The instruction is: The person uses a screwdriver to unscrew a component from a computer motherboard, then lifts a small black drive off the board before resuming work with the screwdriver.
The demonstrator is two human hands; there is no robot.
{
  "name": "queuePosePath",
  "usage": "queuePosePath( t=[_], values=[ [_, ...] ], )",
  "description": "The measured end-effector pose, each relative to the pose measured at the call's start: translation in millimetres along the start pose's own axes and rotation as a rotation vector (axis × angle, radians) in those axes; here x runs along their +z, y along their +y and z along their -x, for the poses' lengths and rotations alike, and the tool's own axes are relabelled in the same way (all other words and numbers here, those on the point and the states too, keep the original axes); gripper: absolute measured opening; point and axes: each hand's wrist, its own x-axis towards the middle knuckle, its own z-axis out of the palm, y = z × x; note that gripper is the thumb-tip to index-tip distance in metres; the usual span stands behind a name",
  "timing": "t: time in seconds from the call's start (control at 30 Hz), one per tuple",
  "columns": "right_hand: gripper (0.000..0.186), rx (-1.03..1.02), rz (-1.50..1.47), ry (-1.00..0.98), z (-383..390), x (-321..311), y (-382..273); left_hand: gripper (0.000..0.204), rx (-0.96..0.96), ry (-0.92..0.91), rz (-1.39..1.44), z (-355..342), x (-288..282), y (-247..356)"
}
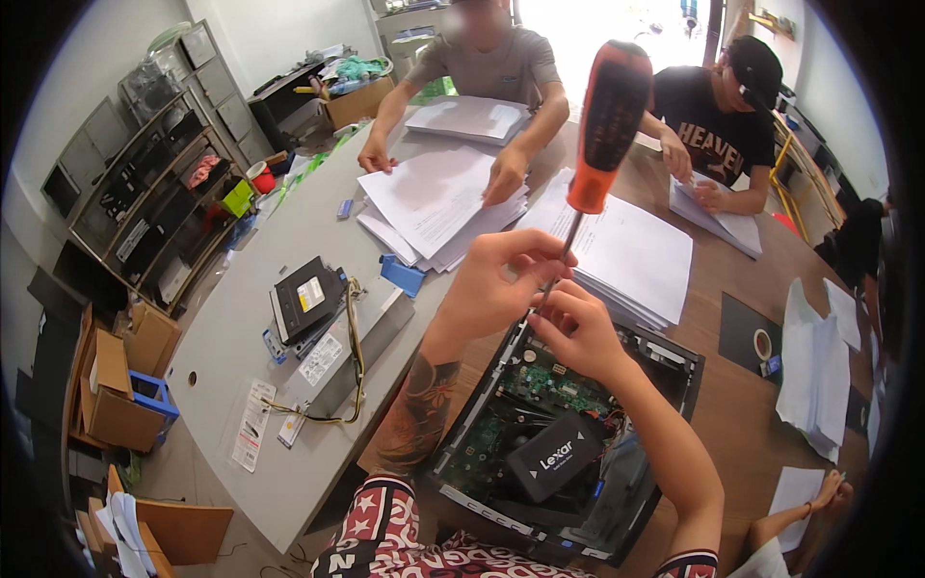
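Observation:
A screwdriver [610, 130] with an orange and black handle stands handle up, slightly tilted, above an open computer case [689, 371]. My left hand [493, 286] pinches its thin shaft. Just below, the closed fingers of my right hand [581, 332] meet at the lower end of the shaft; any screw there is too small to make out. Inside the case are a green circuit board [491, 405] and a black solid-state drive [553, 457] lying above other parts, with thin cables [609, 429] beside it.
Left of the case lie a metal power supply [337, 361] with cables and an optical drive [306, 297]. Paper stacks [631, 250] cover the far table. Two people handle sheets across from me; another person's hand [827, 493] is at lower right. A tape roll [762, 344] lies right.

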Motion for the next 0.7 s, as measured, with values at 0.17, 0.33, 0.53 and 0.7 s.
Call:
queuePosePath(
  t=[0.17,0.33,0.53,0.7],
  values=[
    [0.021,-0.005,0.030,0.013,2,-2,1,0.014,0.039,0.009,-0.071,-3,-1,-7],
    [0.022,-0.015,0.012,0.003,-1,0,-3,0.018,0.037,0.064,-0.029,0,-3,-5],
    [0.021,0.015,0.022,0.008,0,1,-4,0.011,-0.005,0.020,-0.031,0,-3,4],
    [0.017,0.016,-0.006,-0.010,1,1,0,0.020,-0.015,-0.051,0.017,-1,-7,1]
  ],
)
